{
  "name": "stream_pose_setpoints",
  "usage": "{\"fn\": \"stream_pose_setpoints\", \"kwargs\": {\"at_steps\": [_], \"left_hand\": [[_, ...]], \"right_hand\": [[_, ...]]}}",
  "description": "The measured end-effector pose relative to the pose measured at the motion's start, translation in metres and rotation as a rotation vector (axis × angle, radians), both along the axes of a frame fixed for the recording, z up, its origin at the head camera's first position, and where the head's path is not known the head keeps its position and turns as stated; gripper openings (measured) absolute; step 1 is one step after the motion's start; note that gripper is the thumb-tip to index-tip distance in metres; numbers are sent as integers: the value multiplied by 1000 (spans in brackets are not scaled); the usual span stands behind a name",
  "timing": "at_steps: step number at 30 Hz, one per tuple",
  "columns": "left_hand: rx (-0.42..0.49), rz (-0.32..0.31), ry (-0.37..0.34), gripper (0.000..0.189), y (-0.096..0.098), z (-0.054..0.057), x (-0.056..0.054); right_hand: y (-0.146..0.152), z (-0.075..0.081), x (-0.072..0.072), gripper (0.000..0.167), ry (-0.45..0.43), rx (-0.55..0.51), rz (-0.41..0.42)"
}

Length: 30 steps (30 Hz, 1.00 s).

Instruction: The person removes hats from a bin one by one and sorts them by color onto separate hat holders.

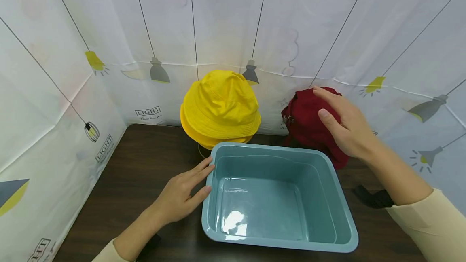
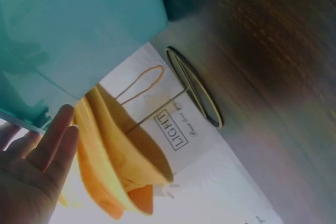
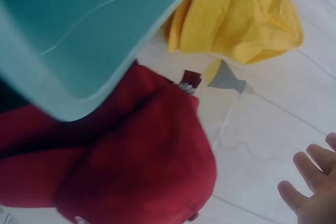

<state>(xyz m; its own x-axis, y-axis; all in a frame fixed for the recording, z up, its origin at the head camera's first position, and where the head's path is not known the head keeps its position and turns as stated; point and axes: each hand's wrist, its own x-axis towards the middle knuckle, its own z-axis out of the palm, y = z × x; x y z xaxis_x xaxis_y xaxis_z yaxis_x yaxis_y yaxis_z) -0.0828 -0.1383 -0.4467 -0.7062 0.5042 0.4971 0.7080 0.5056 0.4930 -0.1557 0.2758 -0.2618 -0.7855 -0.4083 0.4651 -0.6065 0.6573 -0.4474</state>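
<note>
A blue-grey plastic basin (image 1: 265,209) stands on the table with nothing inside it. My left hand (image 1: 178,197) reaches its left rim, fingers extended and fingertips at the edge. In the left wrist view, that hand's fingers (image 2: 50,150) lie against the basin's rim. My right hand (image 1: 346,126) is held over a red cap (image 1: 303,112) behind the basin's right corner, thumb and fingers spread and holding nothing. The cap's metal strap buckle (image 3: 186,87) shows in the right wrist view. Stacked yellow bucket hats (image 1: 222,104) stand behind the basin's left corner.
A wire stand (image 2: 157,111) with a ring base carries the yellow hats. Behind the dark wooden table (image 1: 120,181) hangs a white curtain (image 1: 225,19) printed with lamps. A black strap-like thing (image 1: 375,197) appears near my right forearm.
</note>
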Motion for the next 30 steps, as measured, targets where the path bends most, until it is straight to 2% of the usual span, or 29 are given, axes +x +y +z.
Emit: {"fn": "stream_pose_setpoints", "kwargs": {"at_steps": [6, 11, 16, 22, 26, 30], "left_hand": [[-28, 17, 54, 52, -4, 5, 1], [-24, 57, 122, 55, -12, 12, -4], [-46, 150, 175, 57, -24, 19, -9], [-82, 290, 194, 59, -41, 25, -12], [-132, 388, 169, 61, -49, 25, -12], [-176, 448, 128, 63, -54, 22, -12]], "right_hand": [[16, -13, 14, 61, 6, 25, -19], [29, -25, 25, 64, 31, 59, -20], [46, -38, 35, 69, 50, 111, -26], [68, -57, 48, 71, 57, 123, -60], [80, -71, 58, 72, 65, 123, -106], [95, -89, 67, 67, 82, 115, -143]]}}
